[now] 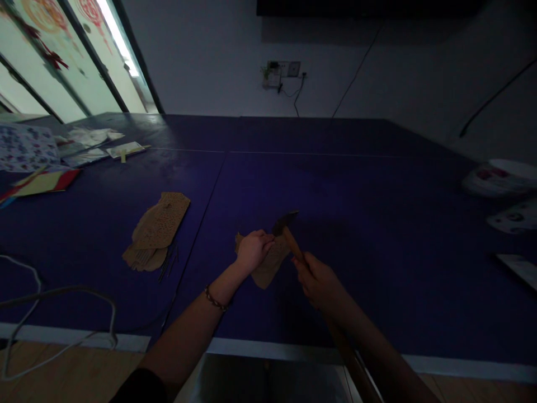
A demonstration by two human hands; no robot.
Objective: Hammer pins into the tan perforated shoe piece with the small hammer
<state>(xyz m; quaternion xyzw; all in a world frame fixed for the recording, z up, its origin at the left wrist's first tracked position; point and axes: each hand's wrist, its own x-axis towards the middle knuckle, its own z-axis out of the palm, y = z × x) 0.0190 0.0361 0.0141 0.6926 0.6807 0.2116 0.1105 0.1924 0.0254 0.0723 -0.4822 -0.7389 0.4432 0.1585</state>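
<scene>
My right hand [314,277] grips the wooden handle of a hammer [292,245]. The hammer's dark head is close to the fingertips of my left hand [254,249]. My left hand is closed in a pinch over a brown flat piece [265,274], which lies on the purple table; what its fingers hold is too small and dark to name. To the left rests a stack of similar brown pieces [161,221], the top one marked with many small holes or dots. Several thin dark rods [168,263] lie beside that stack.
The purple table [356,184] spans the view, with a seam left of my hands. Cables [62,291] loop over its front left edge. Papers and plastic bags [94,137] lie at the back left. Wrapped items [499,179] and a flat pale object [520,268] sit at right.
</scene>
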